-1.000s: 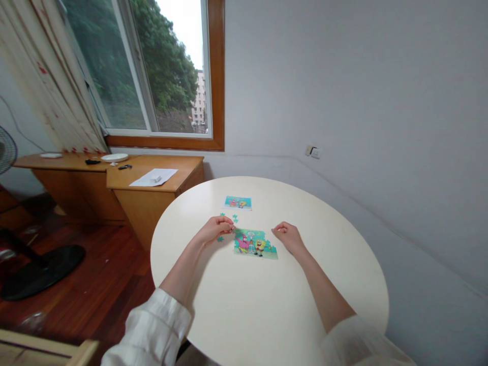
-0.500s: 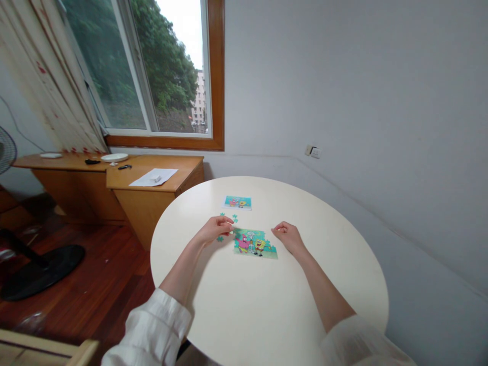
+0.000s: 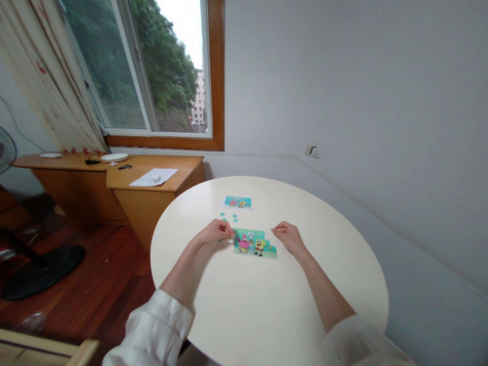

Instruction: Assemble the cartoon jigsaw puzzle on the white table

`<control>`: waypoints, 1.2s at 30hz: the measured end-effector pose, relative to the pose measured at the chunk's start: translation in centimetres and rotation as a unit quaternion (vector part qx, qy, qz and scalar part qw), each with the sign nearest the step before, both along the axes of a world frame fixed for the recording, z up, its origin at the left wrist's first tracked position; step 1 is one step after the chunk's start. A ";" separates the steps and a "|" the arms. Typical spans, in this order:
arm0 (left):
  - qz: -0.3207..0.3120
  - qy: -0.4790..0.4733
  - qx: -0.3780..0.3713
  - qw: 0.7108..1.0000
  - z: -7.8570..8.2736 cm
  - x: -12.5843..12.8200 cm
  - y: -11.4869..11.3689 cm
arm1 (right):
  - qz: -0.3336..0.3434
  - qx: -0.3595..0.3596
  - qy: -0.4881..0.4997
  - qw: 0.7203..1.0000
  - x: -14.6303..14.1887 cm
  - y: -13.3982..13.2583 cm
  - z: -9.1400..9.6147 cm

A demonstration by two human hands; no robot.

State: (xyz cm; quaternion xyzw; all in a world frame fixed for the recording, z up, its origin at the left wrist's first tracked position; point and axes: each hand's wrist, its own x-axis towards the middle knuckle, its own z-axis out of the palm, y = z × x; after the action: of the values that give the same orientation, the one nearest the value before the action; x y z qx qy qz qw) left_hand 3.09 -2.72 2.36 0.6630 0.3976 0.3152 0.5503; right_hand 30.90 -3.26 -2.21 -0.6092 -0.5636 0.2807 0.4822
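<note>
Puzzle (image 3: 250, 245) lay crosswise, just right of the nearer left hand (image 3: 214, 233); whether either hand's fingers pinched anything, I couldn't tell.

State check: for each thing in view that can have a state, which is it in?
Puzzle, partly joined, gaps at upper right
Loose pieces, unjoined
Card, flat
Left hand, fingers bent, at puzzle's left edge
Right hand, fingers bent, beside puzzle; whether holding anything unclear
Curtain, drawn aside
Window, open or shut unclear
Fan, running or not unclear
</note>
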 end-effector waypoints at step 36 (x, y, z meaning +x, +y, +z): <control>-0.056 0.180 0.057 0.980 -0.7 0.2 0.1 | -0.002 -0.004 -0.004 1.000 0.0 0.1 0.0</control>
State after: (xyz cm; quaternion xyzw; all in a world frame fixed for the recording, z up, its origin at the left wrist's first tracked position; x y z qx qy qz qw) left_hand 3.24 -2.63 1.62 0.7607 0.4334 0.1815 0.4479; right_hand 30.89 -3.13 -2.20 -0.6130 -0.5631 0.2795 0.4785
